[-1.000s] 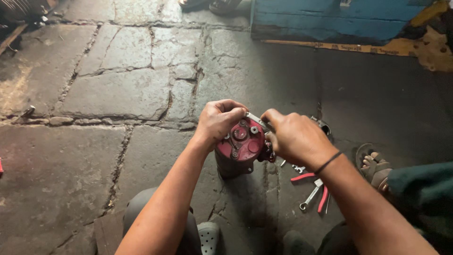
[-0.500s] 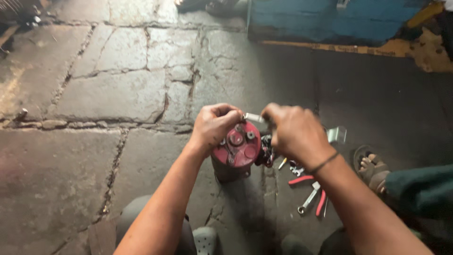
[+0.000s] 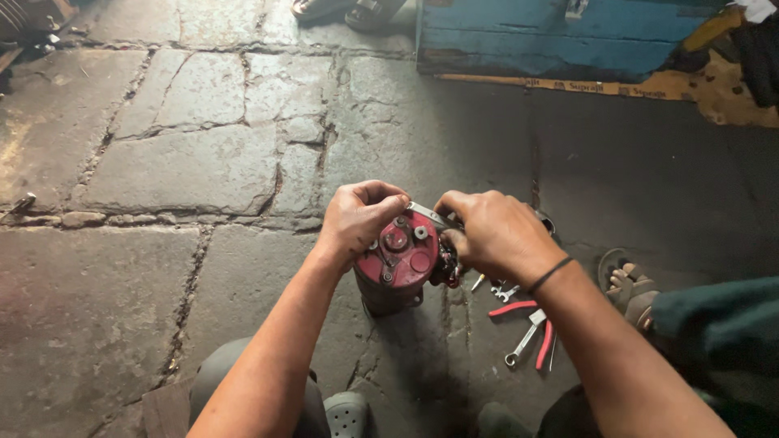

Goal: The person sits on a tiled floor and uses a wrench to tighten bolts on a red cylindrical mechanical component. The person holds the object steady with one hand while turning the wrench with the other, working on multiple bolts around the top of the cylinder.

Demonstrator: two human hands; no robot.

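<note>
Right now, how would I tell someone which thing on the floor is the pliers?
Start at the dark cylinder with the red end cap that both hands grip on the stone floor. Just right of it lies a scatter of small tools. The pliers alone have red handles; the wrench beside them is bare metal.

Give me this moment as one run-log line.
left hand: gripping red-capped motor unit | right hand: at its side, metal strip between hands | pliers, spanners on stone floor
</note>
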